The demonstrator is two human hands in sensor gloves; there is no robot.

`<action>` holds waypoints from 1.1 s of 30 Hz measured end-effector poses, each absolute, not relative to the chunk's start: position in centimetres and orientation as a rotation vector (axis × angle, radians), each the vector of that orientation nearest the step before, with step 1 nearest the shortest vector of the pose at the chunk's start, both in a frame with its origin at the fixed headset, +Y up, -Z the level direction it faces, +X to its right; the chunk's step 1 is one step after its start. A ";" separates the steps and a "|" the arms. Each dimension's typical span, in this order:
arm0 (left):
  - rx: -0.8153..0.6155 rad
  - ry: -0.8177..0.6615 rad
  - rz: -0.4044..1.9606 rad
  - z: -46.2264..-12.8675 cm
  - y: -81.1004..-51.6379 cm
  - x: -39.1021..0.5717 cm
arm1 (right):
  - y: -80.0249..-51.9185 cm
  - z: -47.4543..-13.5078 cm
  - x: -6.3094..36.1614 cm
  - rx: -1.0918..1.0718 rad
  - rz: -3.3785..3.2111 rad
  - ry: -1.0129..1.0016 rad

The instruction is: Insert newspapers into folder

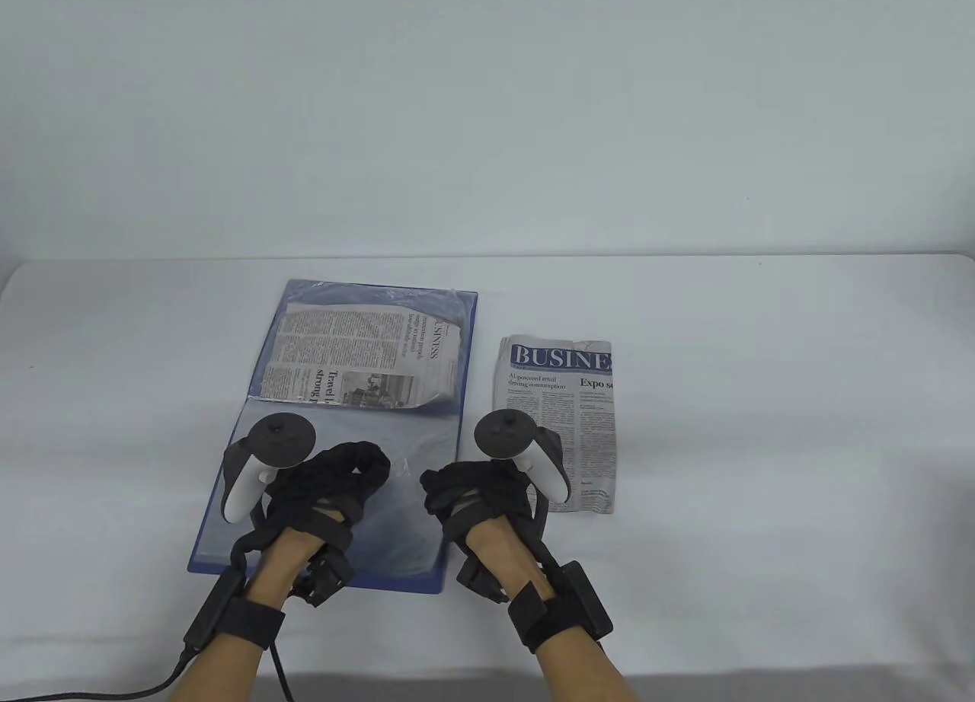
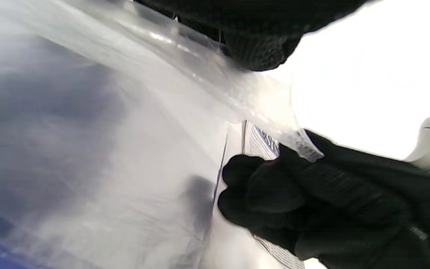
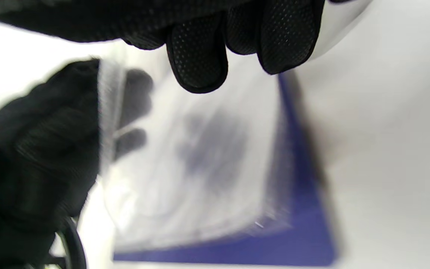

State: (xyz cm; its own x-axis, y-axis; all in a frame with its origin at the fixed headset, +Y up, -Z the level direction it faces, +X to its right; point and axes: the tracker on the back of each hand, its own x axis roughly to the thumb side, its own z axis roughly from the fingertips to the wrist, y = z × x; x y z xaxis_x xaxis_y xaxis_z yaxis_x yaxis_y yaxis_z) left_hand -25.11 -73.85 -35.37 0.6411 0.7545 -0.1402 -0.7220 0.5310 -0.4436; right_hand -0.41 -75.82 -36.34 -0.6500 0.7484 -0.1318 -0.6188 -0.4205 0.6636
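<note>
A blue folder point(image 1: 466, 336) lies open on the white table. A folded newspaper point(image 1: 358, 352) sits under clear plastic in its far half. A second newspaper point(image 1: 564, 405) lies loose on the table right of the folder. My left hand point(image 1: 366, 466) is over the folder's near half and grips the raised edge of a clear sleeve point(image 1: 396, 519). The left wrist view shows my left fingers point(image 2: 256, 52) on the sleeve point(image 2: 200, 86). My right hand point(image 1: 438, 489) is at the folder's right edge, and its curled fingers point(image 3: 200, 56) meet the sleeve's corner.
The white table point(image 1: 762, 428) stretches far to the right and left of the folder. A plain white wall stands behind it. A black cable point(image 1: 152, 687) runs from my left wrist off the table's near edge.
</note>
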 end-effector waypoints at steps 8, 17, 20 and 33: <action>-0.525 -0.088 0.860 -35.5 -74.0 -24.9 | -76.8 -37.2 -0.9 0.165 1.924 0.707; -0.481 -0.071 0.868 -35.4 -73.5 -25.3 | -76.1 -36.7 -1.1 0.091 2.085 0.821; -0.495 -0.076 0.871 -35.4 -73.6 -25.4 | -75.8 -36.2 -1.3 0.069 2.181 0.933; -0.542 -0.068 0.769 -35.4 -73.6 -24.9 | -73.4 -36.1 -1.3 0.415 2.424 0.502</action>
